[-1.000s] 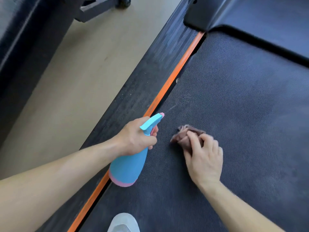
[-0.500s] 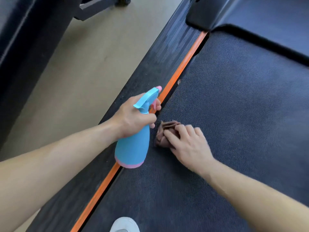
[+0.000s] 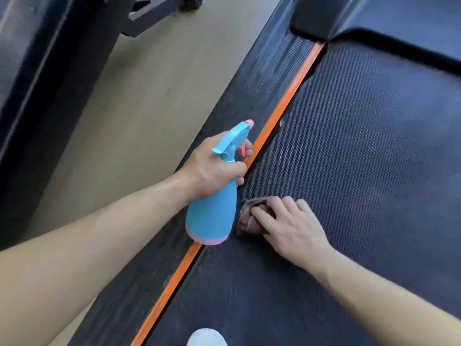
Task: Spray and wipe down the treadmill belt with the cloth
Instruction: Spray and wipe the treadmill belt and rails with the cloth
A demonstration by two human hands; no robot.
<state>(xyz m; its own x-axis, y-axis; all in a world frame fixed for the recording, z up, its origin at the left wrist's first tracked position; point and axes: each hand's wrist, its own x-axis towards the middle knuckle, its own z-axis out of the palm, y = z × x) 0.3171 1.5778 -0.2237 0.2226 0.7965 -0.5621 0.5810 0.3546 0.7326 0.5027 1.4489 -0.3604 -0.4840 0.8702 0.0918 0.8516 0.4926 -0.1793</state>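
Note:
My left hand grips the neck of a blue spray bottle with a pink base and pink nozzle tip, a finger on the trigger. The bottle hangs over the orange stripe at the belt's left edge, nozzle pointing up and away. My right hand holds a crumpled brownish cloth down on the dark textured treadmill belt, fingers curled over it. The cloth lies just right of the bottle, near the belt's left edge, and is mostly hidden under the fingers.
An orange stripe separates the belt from the black ribbed side rail. The black motor cover sits at the belt's far end. Beige floor lies left, with dark equipment beyond it. A white shoe tip shows at the bottom edge.
My right hand slid the cloth left and closer to the belt's edge. My left hand raised the bottle and moved it forward over the orange stripe.

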